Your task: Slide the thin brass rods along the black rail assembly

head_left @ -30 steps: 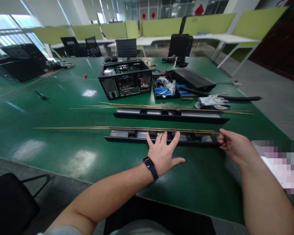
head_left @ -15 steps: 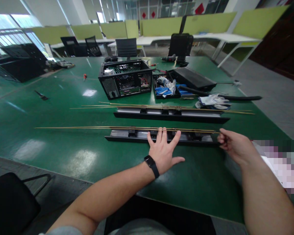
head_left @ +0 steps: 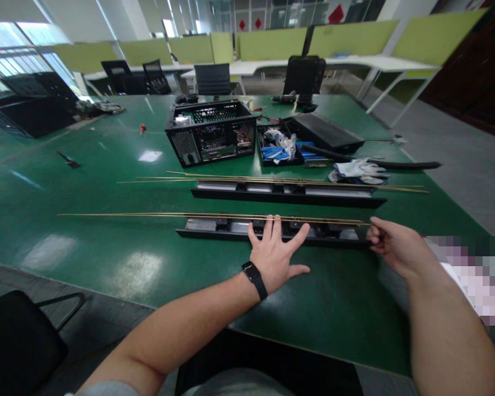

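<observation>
My left hand (head_left: 272,256) lies with fingers spread over the nearer black rail (head_left: 206,233), its fingertips on the thin brass-coloured rods (head_left: 127,215) along the rail's top. Dark blocks (head_left: 223,221) sit in the rail's grey channel, some partly hidden by my fingers. At the rail's right end, my right hand (head_left: 390,242) is closed in a pinch on the tip of a thin rod. Farther back, a second black rail (head_left: 247,194) lies roughly parallel, with several more thin rods (head_left: 169,179) across it.
Behind the rails stand an open black computer case (head_left: 181,146) and a tray of gloves (head_left: 278,147). A flat black panel (head_left: 325,132), a black tube (head_left: 412,164) and white gloves (head_left: 361,171) lie to the right. A black chair (head_left: 20,341) stands at the lower left.
One finger of my left hand, beside the thumb, has shifted slightly to the right. My right hand, the rods and the rails look almost unmoved.
</observation>
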{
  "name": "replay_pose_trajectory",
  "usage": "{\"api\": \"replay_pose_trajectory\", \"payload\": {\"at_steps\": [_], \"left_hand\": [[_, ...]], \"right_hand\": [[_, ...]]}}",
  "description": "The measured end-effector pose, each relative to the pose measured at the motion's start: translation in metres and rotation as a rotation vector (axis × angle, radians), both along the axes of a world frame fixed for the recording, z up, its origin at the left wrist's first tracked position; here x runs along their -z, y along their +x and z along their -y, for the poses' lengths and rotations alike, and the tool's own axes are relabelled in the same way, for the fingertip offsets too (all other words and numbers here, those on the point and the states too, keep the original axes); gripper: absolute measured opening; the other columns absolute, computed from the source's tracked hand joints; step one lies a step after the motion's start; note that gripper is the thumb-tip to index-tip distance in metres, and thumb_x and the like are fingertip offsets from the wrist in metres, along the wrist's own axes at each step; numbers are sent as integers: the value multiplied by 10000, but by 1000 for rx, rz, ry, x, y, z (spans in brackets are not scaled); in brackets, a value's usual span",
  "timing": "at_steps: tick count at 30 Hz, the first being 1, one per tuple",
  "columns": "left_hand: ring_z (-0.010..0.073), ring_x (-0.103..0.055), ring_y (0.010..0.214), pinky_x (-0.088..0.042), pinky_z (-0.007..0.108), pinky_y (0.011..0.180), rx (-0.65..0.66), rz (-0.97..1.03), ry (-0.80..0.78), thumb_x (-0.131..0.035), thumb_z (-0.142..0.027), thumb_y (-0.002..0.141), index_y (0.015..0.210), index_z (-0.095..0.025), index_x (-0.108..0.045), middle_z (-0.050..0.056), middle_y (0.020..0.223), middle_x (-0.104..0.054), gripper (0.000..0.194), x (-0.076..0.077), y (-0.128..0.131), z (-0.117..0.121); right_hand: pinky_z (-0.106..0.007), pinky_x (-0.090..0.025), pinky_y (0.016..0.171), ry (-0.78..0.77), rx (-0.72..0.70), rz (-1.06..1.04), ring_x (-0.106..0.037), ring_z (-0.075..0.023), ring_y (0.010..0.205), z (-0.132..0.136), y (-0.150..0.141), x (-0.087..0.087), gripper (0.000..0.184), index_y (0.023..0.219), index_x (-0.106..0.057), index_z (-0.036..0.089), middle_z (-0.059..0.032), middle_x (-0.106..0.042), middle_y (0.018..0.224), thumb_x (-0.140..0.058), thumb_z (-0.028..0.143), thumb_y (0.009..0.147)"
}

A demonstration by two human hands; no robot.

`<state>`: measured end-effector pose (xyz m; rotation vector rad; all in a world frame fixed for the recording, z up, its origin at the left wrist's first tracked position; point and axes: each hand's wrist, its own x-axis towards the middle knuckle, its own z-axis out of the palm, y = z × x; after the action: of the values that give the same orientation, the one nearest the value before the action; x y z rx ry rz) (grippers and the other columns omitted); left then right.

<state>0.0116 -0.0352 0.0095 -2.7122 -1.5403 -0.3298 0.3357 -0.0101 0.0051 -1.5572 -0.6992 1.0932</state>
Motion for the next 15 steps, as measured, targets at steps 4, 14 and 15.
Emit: {"api": "replay_pose_trajectory", "payload": {"at_steps": [4, 14, 15], "left_hand": [[510, -361, 1699, -347, 911, 1207, 9, 0, 18, -748, -854, 911, 1780, -499, -402, 242, 1821, -442, 1000, 3, 0, 0], [517, -338, 1701, -335, 919, 1217, 25, -2, 10, -646, -868, 973, 1785, -427, -422, 221, 1844, -416, 951, 2, 0, 4], [515, -341, 1700, -335, 916, 1219, 24, -5, 13, -641, -870, 974, 1785, -429, -421, 219, 1844, -417, 949, 2, 0, 4]], "right_hand": [[-190, -318, 420, -1, -14, 2, -419, -88, 537, -1, 2, 3, 575, 626, -600, 200, -27, -533, 633, -1008, 605, 619], [-182, -298, 387, 46, 123, -35, -414, -76, 496, -4, 4, 4, 428, 664, -555, 220, 3, -502, 615, -952, 377, 651], [-182, -290, 381, 53, 142, -47, -412, -76, 493, -5, 7, 5, 425, 672, -539, 228, 7, -499, 618, -945, 353, 653]]}}
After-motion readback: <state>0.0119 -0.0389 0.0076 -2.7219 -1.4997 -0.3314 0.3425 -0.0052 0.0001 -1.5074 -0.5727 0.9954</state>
